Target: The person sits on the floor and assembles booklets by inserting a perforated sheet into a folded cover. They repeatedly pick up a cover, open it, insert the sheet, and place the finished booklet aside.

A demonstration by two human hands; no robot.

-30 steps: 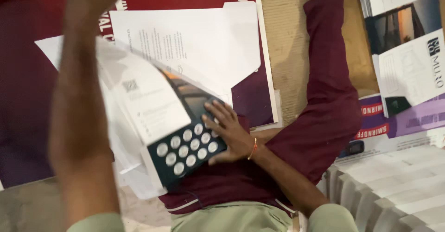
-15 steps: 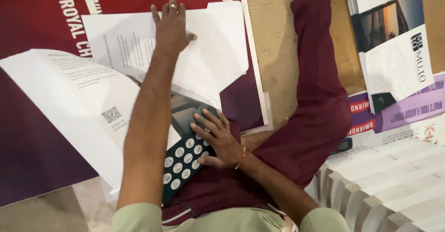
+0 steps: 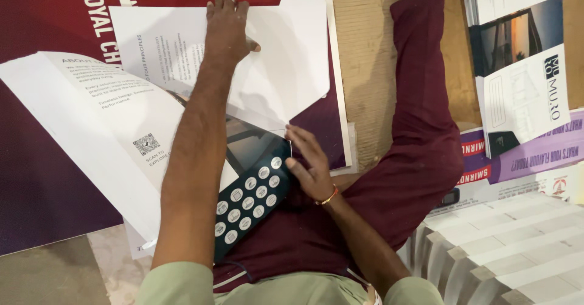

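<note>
My left hand (image 3: pixel 226 28) lies flat, fingers spread, on a white printed folder sheet (image 3: pixel 286 67) spread over a maroon poster board (image 3: pixel 48 171). A second white printed flap (image 3: pixel 91 122) stands lifted to the left of my forearm. My right hand (image 3: pixel 310 165) rests with its fingers on the edge of a dark brochure (image 3: pixel 249 189) with rows of round white icons, which lies on my maroon-trousered lap (image 3: pixel 413 153). Neither hand grips anything.
Printed brochures (image 3: pixel 523 67) lie at the upper right on a tan floor mat (image 3: pixel 365 67). Purple and red leaflets (image 3: pixel 523 153) lie below them. A fanned stack of white folded sheets (image 3: pixel 505 250) sits at the lower right. Bare floor (image 3: pixel 42 274) shows at the lower left.
My left arm has swung the white flap down to the left and reached forward onto the folder sheet. My right hand has stayed on the dark brochure.
</note>
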